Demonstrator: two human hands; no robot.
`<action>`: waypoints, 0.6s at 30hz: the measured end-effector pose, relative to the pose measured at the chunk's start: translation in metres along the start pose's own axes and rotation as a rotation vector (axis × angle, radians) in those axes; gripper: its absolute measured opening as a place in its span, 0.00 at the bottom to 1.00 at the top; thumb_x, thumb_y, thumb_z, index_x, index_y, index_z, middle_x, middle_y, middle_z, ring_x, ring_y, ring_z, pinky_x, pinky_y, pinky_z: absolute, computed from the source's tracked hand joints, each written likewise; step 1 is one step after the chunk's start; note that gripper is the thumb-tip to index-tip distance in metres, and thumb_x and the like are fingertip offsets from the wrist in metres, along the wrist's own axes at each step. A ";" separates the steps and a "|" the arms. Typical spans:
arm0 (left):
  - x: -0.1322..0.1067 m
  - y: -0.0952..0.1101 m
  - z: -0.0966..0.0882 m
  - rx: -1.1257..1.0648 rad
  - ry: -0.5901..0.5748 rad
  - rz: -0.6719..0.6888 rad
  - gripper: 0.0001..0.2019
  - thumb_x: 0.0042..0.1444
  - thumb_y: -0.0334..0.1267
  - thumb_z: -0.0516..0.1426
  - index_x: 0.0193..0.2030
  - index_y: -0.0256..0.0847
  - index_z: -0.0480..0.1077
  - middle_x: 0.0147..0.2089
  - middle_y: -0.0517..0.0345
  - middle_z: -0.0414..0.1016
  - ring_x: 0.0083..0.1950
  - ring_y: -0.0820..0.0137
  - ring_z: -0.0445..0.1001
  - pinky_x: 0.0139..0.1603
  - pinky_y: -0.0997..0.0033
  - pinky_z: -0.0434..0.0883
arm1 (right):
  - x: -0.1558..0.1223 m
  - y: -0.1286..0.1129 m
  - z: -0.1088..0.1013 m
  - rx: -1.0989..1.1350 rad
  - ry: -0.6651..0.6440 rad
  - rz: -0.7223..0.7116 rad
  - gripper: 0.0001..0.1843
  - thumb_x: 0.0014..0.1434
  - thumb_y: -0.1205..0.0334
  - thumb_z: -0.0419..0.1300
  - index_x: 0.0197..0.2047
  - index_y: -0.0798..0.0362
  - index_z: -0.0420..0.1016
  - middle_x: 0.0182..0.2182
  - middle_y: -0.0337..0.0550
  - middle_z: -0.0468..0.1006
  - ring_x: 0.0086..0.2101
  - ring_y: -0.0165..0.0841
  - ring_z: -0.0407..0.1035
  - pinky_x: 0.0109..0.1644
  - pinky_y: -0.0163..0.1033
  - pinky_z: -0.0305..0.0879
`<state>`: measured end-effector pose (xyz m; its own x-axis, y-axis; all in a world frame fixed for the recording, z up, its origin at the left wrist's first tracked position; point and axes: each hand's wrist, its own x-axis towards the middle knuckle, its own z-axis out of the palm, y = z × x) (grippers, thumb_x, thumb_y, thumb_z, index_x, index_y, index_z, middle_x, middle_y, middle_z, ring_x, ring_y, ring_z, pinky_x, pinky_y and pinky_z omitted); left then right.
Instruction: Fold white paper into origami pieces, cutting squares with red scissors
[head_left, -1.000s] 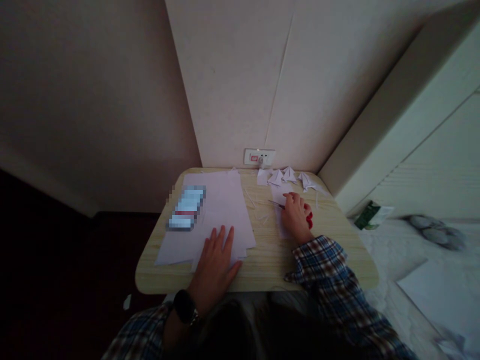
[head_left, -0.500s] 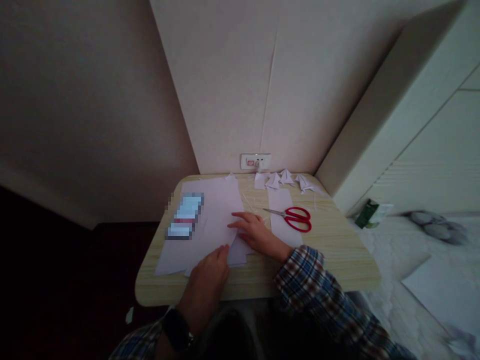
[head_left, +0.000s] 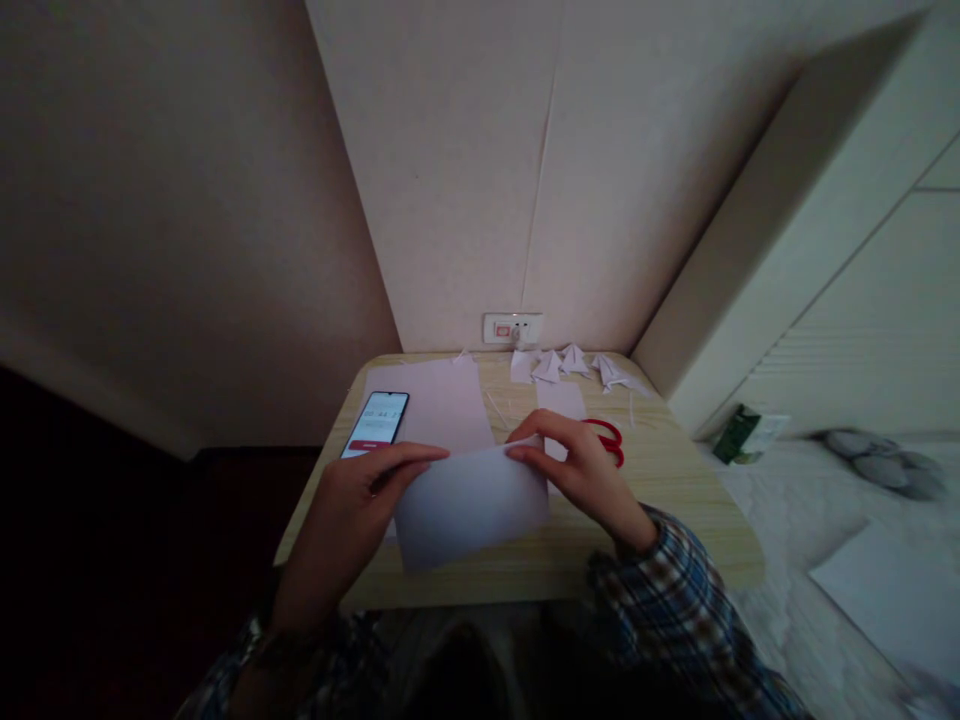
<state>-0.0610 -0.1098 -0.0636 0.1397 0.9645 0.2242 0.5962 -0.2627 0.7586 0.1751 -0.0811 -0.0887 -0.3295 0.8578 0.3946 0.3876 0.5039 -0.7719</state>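
A white sheet of paper is lifted off the table between both hands. My left hand pinches its upper left corner. My right hand pinches its upper right corner. Under and behind it lies a stack of white sheets on the light wooden table. Red-handled scissors lie just right of my right hand, partly hidden by it. A phone with a lit screen rests on the stack's left side.
Several small folded paper figures and thin paper strips lie at the table's back edge below a wall socket. A white cupboard stands to the right. A bed with a loose sheet and a green packet is at lower right.
My right hand left the scissors on the table and moved left to the stack. Both hands then took a sheet by its corners and lifted it towards me.
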 end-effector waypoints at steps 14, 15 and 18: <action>0.004 0.021 0.001 -0.059 -0.061 0.057 0.03 0.50 0.37 0.62 0.31 0.47 0.79 0.32 0.65 0.82 0.35 0.72 0.79 0.38 0.79 0.71 | -0.007 -0.040 -0.011 -0.006 0.058 0.060 0.09 0.59 0.64 0.59 0.27 0.52 0.75 0.26 0.38 0.78 0.30 0.31 0.71 0.36 0.35 0.63; 0.004 0.024 0.003 -0.048 -0.075 0.072 0.03 0.50 0.36 0.62 0.30 0.46 0.79 0.32 0.65 0.82 0.33 0.72 0.78 0.37 0.79 0.71 | -0.008 -0.041 -0.008 -0.008 0.051 0.047 0.09 0.59 0.64 0.60 0.27 0.53 0.75 0.26 0.39 0.78 0.30 0.31 0.72 0.36 0.35 0.63; 0.005 0.033 0.010 -0.031 -0.113 0.117 0.04 0.51 0.34 0.61 0.29 0.44 0.78 0.30 0.66 0.81 0.32 0.73 0.77 0.35 0.80 0.70 | -0.009 -0.045 0.003 -0.013 0.026 0.019 0.08 0.59 0.64 0.60 0.29 0.54 0.76 0.26 0.39 0.79 0.30 0.31 0.72 0.36 0.34 0.64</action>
<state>-0.0333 -0.1134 -0.0435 0.2961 0.9238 0.2427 0.5466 -0.3723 0.7501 0.1585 -0.1114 -0.0588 -0.2996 0.8694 0.3929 0.4050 0.4888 -0.7727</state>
